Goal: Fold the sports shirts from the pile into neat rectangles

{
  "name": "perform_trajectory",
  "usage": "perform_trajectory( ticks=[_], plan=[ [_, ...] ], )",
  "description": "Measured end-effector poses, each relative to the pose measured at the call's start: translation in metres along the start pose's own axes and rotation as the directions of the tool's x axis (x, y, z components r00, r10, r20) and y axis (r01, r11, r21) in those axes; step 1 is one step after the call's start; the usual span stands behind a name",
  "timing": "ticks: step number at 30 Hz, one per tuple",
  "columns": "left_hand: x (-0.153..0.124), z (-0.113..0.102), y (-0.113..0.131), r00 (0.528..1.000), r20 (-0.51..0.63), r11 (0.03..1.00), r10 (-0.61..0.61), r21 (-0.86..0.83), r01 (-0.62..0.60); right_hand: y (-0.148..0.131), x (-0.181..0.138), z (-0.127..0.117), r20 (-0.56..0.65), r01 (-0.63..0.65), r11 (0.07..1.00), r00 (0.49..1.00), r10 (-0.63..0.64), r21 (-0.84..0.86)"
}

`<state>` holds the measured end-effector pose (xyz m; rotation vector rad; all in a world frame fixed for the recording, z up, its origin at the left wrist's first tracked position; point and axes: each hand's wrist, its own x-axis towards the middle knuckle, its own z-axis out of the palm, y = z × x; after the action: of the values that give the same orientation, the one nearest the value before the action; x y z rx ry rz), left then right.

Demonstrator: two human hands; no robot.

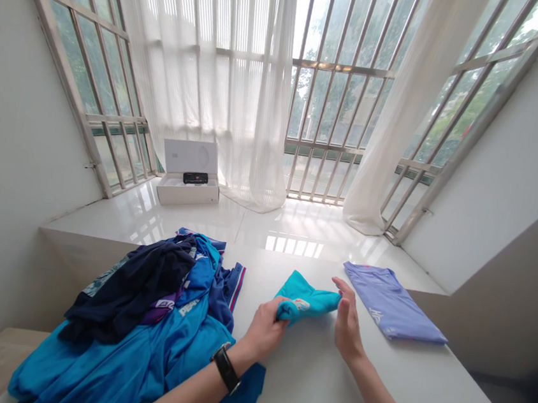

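My left hand (266,327), a black watch on its wrist, is closed on the near end of a small folded teal garment (309,299) that lies on the white table (326,387). My right hand (347,322) stands on edge just right of that garment, fingers stretched out and together, touching or almost touching its right end. A folded lilac shirt (393,304) lies flat to the right of my right hand.
A loose heap of blue, navy and purple clothes (151,317) covers the table's left part and hangs over its near edge. Beyond the table a white sill holds an open white box (188,180). Barred windows with sheer curtains (241,96) stand behind.
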<state>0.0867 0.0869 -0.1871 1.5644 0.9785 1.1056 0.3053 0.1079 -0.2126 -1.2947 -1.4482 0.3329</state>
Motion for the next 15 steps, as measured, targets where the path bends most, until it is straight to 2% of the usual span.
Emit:
perform_trajectory(
  ticks=[3,7,11,15],
  plan=[
    [0.007,-0.006,0.002,0.998,0.003,0.973,-0.056,-0.224,0.055,-0.002,0.0,-0.002,-0.03,0.012,1.0,0.999,-0.012,0.016],
    [0.008,-0.012,0.004,0.98,0.001,0.869,-0.199,-0.463,0.177,-0.006,0.0,-0.001,-0.096,0.035,0.998,0.995,-0.04,-0.057],
    [0.007,-0.014,0.008,0.927,-0.06,0.743,-0.37,-0.618,0.257,-0.004,-0.001,0.008,-0.117,-0.109,0.993,0.988,0.103,-0.048],
    [0.008,-0.015,0.013,0.867,-0.058,0.595,-0.495,-0.75,0.29,0.001,-0.003,0.015,-0.006,-0.271,0.96,0.962,0.272,0.074]
  ],
)
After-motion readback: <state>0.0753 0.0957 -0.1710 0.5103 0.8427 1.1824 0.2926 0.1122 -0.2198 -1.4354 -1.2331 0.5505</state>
